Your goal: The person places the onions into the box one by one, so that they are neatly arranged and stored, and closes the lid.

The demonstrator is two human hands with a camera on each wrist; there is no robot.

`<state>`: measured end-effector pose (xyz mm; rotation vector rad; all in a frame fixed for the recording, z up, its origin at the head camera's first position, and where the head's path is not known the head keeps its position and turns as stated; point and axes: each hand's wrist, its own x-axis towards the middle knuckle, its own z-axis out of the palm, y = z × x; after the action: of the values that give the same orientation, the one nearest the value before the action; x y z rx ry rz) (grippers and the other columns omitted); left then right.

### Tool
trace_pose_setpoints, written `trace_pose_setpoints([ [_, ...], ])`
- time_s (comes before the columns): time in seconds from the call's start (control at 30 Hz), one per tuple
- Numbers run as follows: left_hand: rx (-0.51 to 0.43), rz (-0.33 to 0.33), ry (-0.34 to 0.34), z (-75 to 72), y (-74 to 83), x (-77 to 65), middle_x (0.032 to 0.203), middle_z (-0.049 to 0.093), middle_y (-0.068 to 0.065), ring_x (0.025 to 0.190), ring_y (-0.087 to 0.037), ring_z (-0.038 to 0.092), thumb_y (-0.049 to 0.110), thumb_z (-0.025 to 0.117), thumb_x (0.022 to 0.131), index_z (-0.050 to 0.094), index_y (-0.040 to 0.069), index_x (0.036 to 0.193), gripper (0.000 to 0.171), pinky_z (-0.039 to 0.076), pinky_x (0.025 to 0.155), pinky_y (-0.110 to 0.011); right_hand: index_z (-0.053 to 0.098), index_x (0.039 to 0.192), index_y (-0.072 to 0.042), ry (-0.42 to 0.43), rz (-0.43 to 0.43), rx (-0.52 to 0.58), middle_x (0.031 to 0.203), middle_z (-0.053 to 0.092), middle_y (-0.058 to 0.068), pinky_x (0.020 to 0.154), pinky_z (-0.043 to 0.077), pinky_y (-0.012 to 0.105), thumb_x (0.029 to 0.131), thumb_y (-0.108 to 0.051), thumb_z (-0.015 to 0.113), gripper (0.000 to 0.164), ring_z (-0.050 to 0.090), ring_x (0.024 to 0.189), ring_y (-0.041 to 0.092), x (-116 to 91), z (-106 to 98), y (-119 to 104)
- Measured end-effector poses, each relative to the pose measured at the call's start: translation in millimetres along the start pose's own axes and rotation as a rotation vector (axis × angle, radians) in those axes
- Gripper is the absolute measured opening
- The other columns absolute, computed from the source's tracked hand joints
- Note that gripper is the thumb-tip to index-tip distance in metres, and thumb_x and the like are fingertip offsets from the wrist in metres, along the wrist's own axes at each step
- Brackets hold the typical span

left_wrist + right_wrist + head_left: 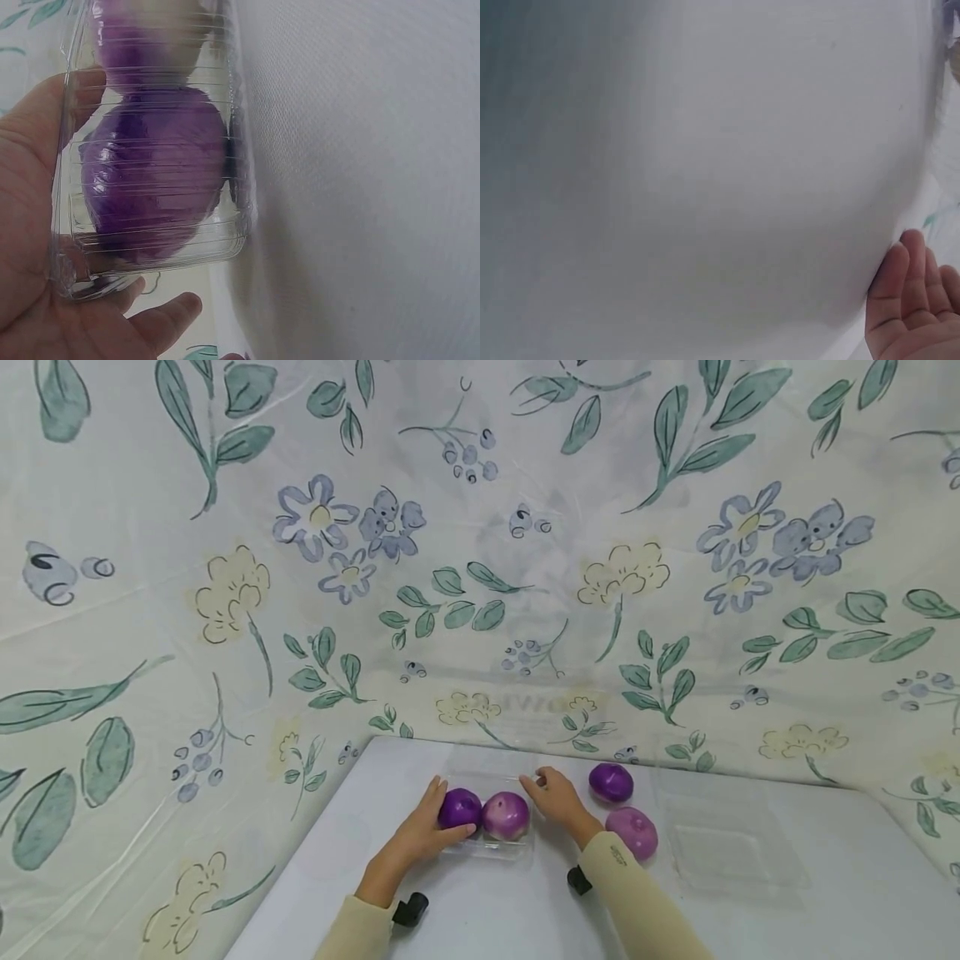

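A clear plastic clamshell box (491,852) lies on the table with two purple onions side by side in it. The darker purple onion (460,811) is on the left, the paler purple onion (506,817) on the right. My left hand (422,831) grips the box's left end, its thumb reaching over the near rim by the darker onion. In the left wrist view, ribbed plastic (154,176) lies in front of both onions. My right hand (557,797) is at the box's far right corner, fingers (915,277) relaxed, nothing visible held in the right wrist view.
On the right, a dark purple onion (611,783) and a pinkish purple onion (633,833) lie beside the right forearm. Farther right stands another clear plastic box (738,881). A flower-patterned sheet (480,635) hangs behind the white table (487,910).
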<state>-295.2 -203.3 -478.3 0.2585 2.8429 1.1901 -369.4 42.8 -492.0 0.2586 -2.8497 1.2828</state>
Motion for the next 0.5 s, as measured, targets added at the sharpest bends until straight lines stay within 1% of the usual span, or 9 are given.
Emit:
trace_pose_setpoints([
  [0.3, 0.010, 0.003, 0.001, 0.4, -1.7, 2.0, 0.165, 0.009, -0.023, 0.149, -0.046, 0.017, 0.046, 0.074, 0.084, 0.021, -0.003, 0.155, 0.101, 0.022, 0.117, -0.062, 0.046, 0.132, 0.010, 0.010, 0.004, 0.100, 0.117, 0.064, 0.028, 0.090, 0.054, 0.047, 0.100, -0.030, 0.056, 0.052, 0.065, 0.103, 0.036, 1.1, 0.4, -2.9],
  [0.43, 0.001, 0.011, -0.002, 0.8, -2.2, 0.9, 0.165, 0.008, -0.024, 0.150, -0.045, 0.014, 0.047, 0.074, 0.085, 0.016, -0.001, 0.157, 0.104, 0.020, 0.119, -0.061, 0.044, 0.134, 0.007, 0.001, 0.028, 0.170, 0.119, 0.063, 0.026, 0.077, 0.057, 0.039, 0.100, -0.024, 0.058, 0.049, 0.067, 0.092, 0.029, 0.8, 1.2, -3.6],
  [0.5, -0.013, 0.020, -0.003, 0.9, -1.5, -0.4, 0.164, 0.008, -0.026, 0.150, -0.045, 0.013, 0.046, 0.074, 0.085, 0.013, -0.003, 0.157, 0.106, 0.019, 0.119, -0.060, 0.043, 0.133, 0.005, 0.000, 0.039, 0.195, 0.120, 0.063, 0.026, 0.072, 0.056, 0.036, 0.099, -0.023, 0.059, 0.046, 0.066, 0.089, 0.026, -0.3, 1.0, -4.1],
])
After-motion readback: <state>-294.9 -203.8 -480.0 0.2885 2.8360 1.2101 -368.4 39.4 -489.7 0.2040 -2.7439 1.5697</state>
